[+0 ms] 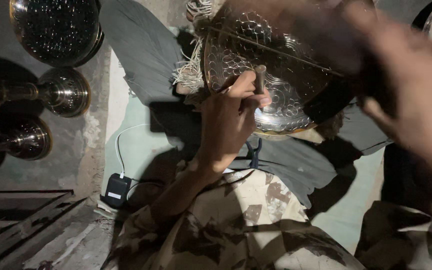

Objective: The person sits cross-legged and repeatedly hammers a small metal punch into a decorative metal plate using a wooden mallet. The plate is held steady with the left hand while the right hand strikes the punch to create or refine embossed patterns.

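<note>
Left hand (231,120): fingers closed around a short metal punch (260,79), its tip set against the patterned face of the vessel.

Engraved brass vessel (266,70): rounded, scale-like pattern over the surface, a straight scored line across it; lies at upper centre on a fringed cloth (191,65). Its right portion is hidden behind the blurred right hand, its top edge cut by the frame.

Right hand (416,85): close to the camera, heavily blurred; appears raised over the vessel's right side. Whether it grips anything cannot be told; a dark shape beneath it is not identifiable.

Dark grey cloth (146,50): spread under the vessel, reaching down to the camouflage-pattern trousers (236,225).

Polished metal goblets (63,92): lying on the floor at left, stems partly cut off by the frame edge; a large dark round vessel (56,27) above them.

Black charger (117,189) with white cable (118,145): on the floor at lower left.
</note>
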Tool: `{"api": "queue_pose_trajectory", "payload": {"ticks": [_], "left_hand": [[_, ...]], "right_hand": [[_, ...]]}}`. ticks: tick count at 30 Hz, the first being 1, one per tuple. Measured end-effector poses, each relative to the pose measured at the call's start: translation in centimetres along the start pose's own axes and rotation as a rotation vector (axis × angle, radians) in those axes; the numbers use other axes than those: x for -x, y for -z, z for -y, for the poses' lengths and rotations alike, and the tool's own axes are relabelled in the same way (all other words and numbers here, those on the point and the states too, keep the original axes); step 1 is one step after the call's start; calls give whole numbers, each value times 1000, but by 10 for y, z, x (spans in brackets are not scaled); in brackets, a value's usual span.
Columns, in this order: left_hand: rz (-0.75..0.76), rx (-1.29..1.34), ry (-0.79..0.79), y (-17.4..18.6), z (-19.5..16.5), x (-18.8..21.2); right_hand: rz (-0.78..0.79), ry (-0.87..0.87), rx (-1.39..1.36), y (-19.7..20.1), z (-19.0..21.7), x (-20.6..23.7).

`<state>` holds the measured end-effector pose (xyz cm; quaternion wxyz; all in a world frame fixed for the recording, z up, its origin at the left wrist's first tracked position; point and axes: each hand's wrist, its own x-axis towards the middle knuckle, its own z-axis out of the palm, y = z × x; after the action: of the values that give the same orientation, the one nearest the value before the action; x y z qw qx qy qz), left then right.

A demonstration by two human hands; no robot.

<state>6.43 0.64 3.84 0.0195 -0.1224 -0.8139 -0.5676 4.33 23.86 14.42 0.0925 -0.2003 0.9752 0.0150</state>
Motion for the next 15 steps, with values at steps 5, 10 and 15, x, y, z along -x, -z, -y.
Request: {"api": "queue_pose_trajectory", "payload": {"ticks": [5,10,15], "left_hand": [[-15,-65,-109,-6,7,-8],[65,-101,-272,-1,12,-16],[177,-157,-499,4,15,-32]], "right_hand": [[35,-35,57,7,6,15],[199,-139,326,-8,10,31],[-97,-114,103,-28,11,36]]}}
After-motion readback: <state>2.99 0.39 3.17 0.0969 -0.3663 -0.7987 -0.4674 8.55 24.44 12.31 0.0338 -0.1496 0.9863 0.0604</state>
